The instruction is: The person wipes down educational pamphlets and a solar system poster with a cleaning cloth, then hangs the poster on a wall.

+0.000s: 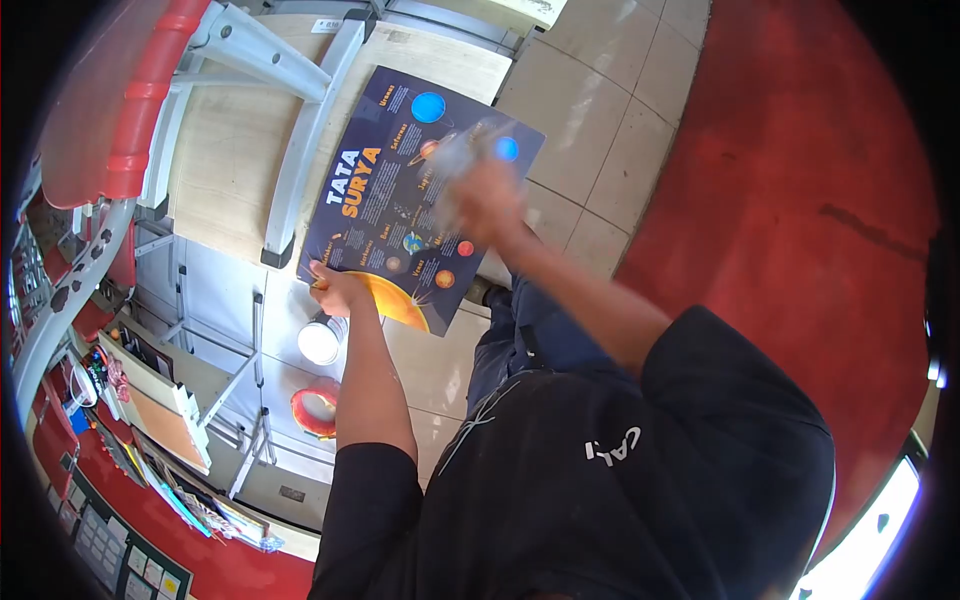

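Observation:
A dark blue solar system poster board [370, 205], with "TATA SURYA" in white and orange letters, lies tilted over a pale wooden surface. My left hand [338, 290] grips its lower left edge beside the yellow sun picture, with the fingers closed on the board. Over the board's upper right part is my right hand [482, 195], blurred by motion. It is closed round a whitish, crumpled-looking cloth [455, 155], whose outline is smeared. Part of the planet pictures is hidden behind this hand and the cloth.
The pale wooden top [410, 50] has a grey metal frame [315, 140] on it. A white round container [320, 340] and a red-orange tape roll [314, 408] are below left. Red chair parts [145, 110] stand at the upper left. Tiled floor [590, 120] meets a red surface at right.

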`<act>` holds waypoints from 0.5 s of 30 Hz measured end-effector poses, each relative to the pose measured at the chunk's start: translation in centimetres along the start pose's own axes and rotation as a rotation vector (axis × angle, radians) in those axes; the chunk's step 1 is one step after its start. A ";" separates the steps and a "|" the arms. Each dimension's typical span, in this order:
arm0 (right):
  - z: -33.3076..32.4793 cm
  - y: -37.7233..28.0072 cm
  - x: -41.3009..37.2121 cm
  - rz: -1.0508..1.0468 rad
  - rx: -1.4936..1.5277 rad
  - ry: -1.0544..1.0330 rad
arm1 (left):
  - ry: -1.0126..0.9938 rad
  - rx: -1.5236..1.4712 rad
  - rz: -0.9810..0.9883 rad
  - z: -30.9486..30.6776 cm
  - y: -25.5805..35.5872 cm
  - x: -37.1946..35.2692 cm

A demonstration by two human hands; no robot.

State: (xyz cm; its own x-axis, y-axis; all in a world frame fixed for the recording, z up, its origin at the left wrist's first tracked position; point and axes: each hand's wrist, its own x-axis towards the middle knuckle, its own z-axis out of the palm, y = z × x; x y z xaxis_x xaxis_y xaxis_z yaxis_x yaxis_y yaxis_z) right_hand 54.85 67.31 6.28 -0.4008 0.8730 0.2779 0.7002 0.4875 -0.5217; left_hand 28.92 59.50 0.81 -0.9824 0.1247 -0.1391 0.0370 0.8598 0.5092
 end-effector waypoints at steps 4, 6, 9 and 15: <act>7.4 -8.6 -6.9 -0.465 0.331 -0.255 | 0.018 0.025 0.009 0.4 -0.2 0.4; 8.4 -5.4 -5.7 -0.384 0.341 -0.233 | 0.010 0.035 -0.012 0.6 -0.5 0.6; 4.9 4.7 1.9 0.089 -0.149 -0.352 | -0.007 -0.028 -0.027 0.0 0.3 -0.1; -5.3 19.0 14.5 0.348 -0.124 0.418 | -0.002 -0.073 -0.048 -0.5 0.9 -0.4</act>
State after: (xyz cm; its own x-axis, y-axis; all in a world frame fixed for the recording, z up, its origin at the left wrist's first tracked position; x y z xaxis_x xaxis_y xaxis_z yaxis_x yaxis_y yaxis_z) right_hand 65.53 89.30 4.65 0.1177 0.9019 0.4156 0.8235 0.1452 -0.5484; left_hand 29.28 59.97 1.72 -0.9823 0.0855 -0.1668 -0.0236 0.8263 0.5628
